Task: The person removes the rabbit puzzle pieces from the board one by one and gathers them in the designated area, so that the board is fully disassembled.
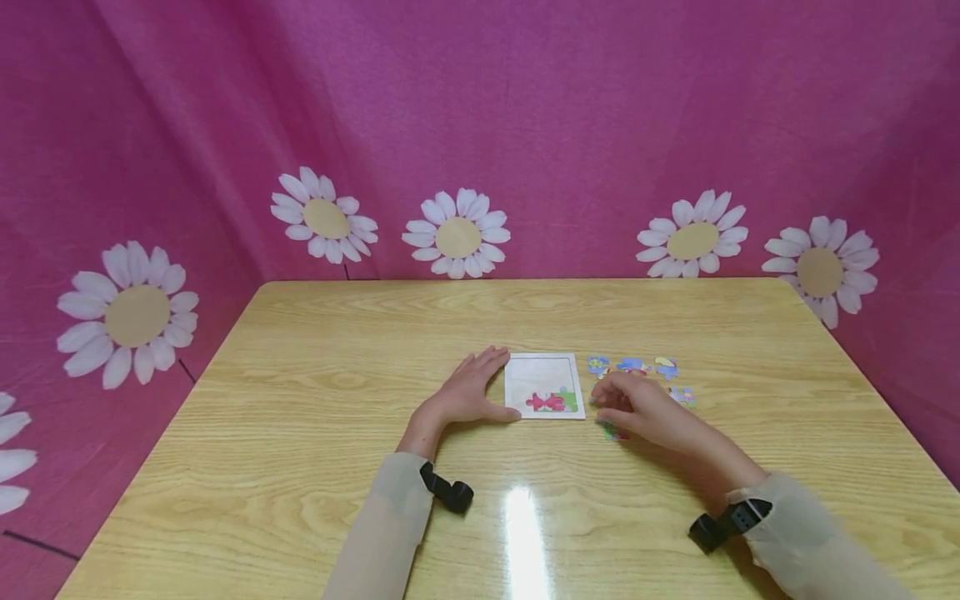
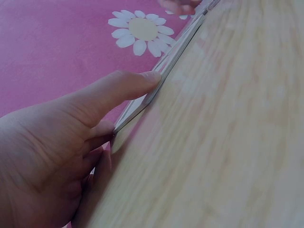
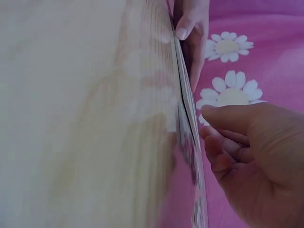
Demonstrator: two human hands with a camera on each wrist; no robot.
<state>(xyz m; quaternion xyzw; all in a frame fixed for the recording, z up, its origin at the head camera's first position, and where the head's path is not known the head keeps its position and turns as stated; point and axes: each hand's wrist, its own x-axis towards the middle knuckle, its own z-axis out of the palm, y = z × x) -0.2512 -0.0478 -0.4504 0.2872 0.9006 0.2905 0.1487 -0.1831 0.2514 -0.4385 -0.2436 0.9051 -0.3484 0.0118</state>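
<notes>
A flat white puzzle board [image 1: 542,375] lies on the table, with joined pink and green pieces [image 1: 555,402] in its lower right part. My left hand [image 1: 468,393] holds the board's left side, its thumb at the lower left corner and its fingers at the upper left. In the left wrist view the thumb [image 2: 128,85] presses on the board's edge. My right hand [image 1: 637,408] hovers just right of the board with loosely curled fingers. In the right wrist view a gap shows between thumb and fingers, with nothing seen in it. Below it lies a green and red piece [image 1: 611,432].
Several loose puzzle pieces lie right of the board, among them a blue and yellow one [image 1: 598,365], a yellow-topped one [image 1: 666,367] and a purplish one [image 1: 684,395]. The wooden table [image 1: 337,333] meets a pink flowered curtain [image 1: 555,167] behind.
</notes>
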